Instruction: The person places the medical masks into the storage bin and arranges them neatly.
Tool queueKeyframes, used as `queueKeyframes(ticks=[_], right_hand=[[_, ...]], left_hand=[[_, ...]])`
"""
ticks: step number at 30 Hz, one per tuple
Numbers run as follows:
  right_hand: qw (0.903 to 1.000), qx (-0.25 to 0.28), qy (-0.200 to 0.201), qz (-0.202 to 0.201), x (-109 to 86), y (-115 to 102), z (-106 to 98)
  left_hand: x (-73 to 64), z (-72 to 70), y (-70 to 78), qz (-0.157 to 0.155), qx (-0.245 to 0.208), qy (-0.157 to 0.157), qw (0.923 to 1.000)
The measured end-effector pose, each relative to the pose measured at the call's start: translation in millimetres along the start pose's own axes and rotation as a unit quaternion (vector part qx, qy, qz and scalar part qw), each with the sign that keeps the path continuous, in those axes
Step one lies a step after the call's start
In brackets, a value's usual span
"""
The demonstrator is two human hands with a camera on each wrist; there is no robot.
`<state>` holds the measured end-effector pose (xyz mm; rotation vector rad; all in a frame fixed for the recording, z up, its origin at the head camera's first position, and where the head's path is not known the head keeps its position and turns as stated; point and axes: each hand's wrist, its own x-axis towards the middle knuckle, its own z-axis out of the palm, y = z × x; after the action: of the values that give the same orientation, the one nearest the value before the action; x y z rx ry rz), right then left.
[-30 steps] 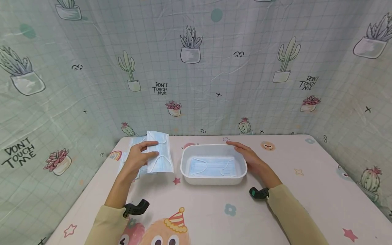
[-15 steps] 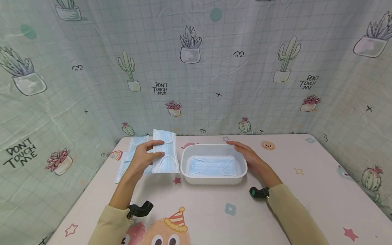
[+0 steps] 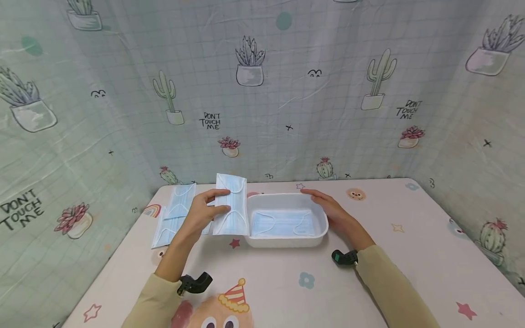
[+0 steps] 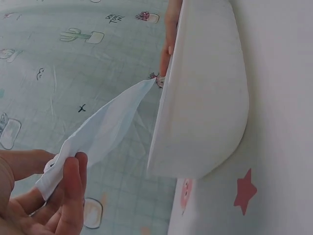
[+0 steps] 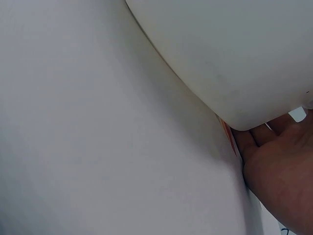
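Mask (image 3: 235, 202) in the left hand (image 3: 198, 216) stands upright left of centre in the head view, in front of the left end of the white tray (image 3: 287, 243); the thumb and fingers pinch it along one long side, leaving the far side free. The likeliest trouble, I judge, is that free side catching the tray's rim and buckling, since only one side is supported; whether it touches there I cannot tell. A dangling loop could also snag, and an off-square release might leave it askew over the mask inside (image 3: 283, 223). The right hand (image 3: 334, 214) lies against the tray's right end, fingers extended and clenched on nothing; light contact like that might let the tray slide on the tabletop (image 3: 270, 273) if knocked. Both forearms reach up from the lower edge, the left hand raised above the loose masks (image 3: 177, 209).
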<state>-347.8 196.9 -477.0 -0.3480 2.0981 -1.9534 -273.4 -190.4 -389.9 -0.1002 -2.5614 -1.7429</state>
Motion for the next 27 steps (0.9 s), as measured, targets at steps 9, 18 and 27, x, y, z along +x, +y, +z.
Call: queueKeyframes(ticks=[9,18,27], right_hand=[[1.0,-0.003,0.005,0.0,0.9,0,0],[1.0,-0.001,-0.002,-0.007,-0.6,-1,1],[1.0,0.0,-0.004,-0.004,-0.7,-1,0]], left_hand=[[13.4,17.9,9.9,0.011,0.0,-0.021,0.9997],[29.6,35.3,22.0,0.031,0.026,-0.078,0.9961],[52.1,50.5,39.7,0.058,0.095,-0.176,0.978]])
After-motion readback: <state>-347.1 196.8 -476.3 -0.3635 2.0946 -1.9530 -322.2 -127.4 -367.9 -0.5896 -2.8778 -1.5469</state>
